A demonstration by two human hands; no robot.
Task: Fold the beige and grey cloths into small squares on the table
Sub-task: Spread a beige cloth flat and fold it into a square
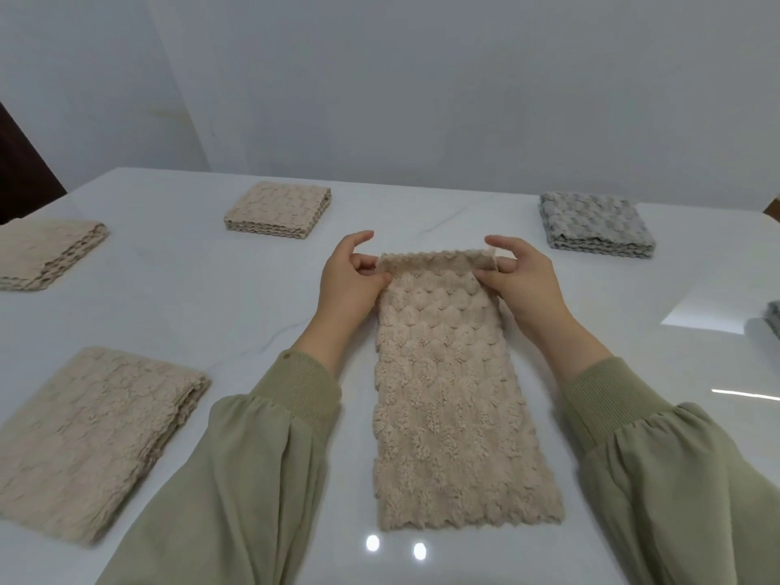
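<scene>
- The left grip [350, 280] pinches the far left corner of the beige cloth [456, 394], thumb on top, fingers curled under the edge and forefinger raised.
- The right grip [523, 285] pinches the far right corner, thumb on the pile and forefinger raised.
- Both wrists reach forward from olive sleeves [253, 458], palms facing each other across the cloth.
- Between the grips the far edge is slightly lifted. The rest lies flat on the white bench [211, 297], a long narrow strip running back toward the person.
- Left of the left grip: a folded beige square [278, 211] beyond it, a beige pile [46, 255] farther left, and a larger folded beige cloth [97, 437] nearer the person.
- Right of the right grip: a folded grey square [597, 228] beyond it, and another grey cloth [773, 323] cut off at the edge.
</scene>
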